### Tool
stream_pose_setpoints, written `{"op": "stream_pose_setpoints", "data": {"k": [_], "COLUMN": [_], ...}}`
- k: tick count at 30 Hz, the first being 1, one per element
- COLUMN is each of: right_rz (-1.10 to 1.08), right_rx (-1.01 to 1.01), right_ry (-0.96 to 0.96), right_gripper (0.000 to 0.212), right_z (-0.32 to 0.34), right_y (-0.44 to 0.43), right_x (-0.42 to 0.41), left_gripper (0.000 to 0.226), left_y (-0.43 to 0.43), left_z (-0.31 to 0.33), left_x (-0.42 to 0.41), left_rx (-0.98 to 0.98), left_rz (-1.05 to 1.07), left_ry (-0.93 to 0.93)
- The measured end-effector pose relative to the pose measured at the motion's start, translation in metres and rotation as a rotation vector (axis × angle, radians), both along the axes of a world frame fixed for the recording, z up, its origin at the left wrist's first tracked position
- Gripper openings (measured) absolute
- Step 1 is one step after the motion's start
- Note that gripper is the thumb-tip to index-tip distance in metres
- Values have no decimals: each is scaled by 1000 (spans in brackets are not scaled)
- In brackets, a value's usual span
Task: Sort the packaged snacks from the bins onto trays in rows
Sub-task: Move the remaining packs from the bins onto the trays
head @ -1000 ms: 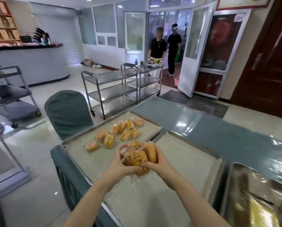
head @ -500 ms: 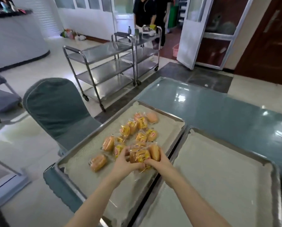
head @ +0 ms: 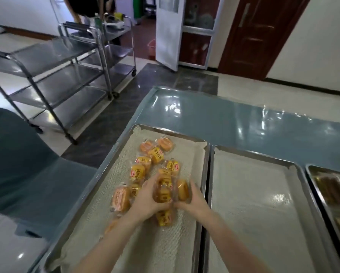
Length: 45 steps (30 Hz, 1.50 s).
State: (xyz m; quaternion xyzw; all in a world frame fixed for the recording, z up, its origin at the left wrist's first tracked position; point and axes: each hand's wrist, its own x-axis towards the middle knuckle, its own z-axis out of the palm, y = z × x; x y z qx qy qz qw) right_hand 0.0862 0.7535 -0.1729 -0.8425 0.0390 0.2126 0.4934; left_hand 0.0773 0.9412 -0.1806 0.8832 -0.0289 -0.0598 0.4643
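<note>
Two bare forearms reach in from the bottom edge and meet over the left tray (head: pixel 171 253), a shallow rectangular steel pan lined with coarse beige woven cloth (head: pixel 192 154). The left hand (head: pixel 145 201) and the right hand (head: pixel 193 200) cup a bundle of buns (head: pixel 163 192) between them. The buns are small, rounded, golden-orange rolls sealed in clear crinkly film with yellow-and-red labels. The fingers of both hands curl around the bundle's sides, and the wrists nearly touch beneath it. One wrapped bun (head: pixel 164 218) lies on the cloth just under the wrists. A paler ridged one (head: pixel 121 198) sits beside the left hand. Beyond the bundle, the loose packets (head: pixel 145 162) lie scattered towards the tray's far end, some overlapping.

Edge to edge on the right sits a middle tray (head: pixel 254 203) with the same cloth. Past it a third tray (head: pixel 311 175) holds brownish things too blurred to tell. All rest on a glossy blue-grey bench (head: pixel 224 119). To the left stands a chair (head: pixel 27 164) in a matt blue-grey fabric cover. Farther off are tiered steel trolleys (head: pixel 53 79) and a dark brown panelled door (head: pixel 263 36).

A second ago the bundle was held over the seam between the two trays, clear of the scattered packets. Now it is down among them, in the same two-handed clasp.
</note>
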Motion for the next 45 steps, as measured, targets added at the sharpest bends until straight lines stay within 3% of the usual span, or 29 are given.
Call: {"op": "stream_pose_setpoints", "data": {"k": [5, 10, 16, 23, 27, 32, 40, 45], "right_rz": [45, -6, -106, -239, -369, -597, -650, -503], "right_rx": [-218, -411, -651, -950, -1039, -987, -1006, -1023], "right_ry": [-153, -295, -491, -513, -474, -417, -398, -352], "right_gripper": [76, 47, 36, 32, 32, 31, 31, 33], "right_z": [21, 60, 121, 176, 203, 222, 222, 218], "right_y": [-25, -95, -237, -414, -504, -613, -780, -871], "right_x": [-19, -51, -136, -259, -322, -381, -382, -339], "left_gripper": [52, 25, 28, 31, 26, 26, 27, 26], "left_y": [-1, -49, -190, -403, -510, -636, -826, -913], "left_z": [28, 72, 115, 152, 175, 200, 197, 184], "left_x": [3, -2, -39, -106, -134, -154, -140, -112], "left_rx": [132, 291, 452, 642, 632, 520, 380, 352], "left_rz": [9, -35, -260, -506, -583, -686, -752, -745], "left_ry": [-57, -192, -389, -563, -676, -754, -745, -720]}}
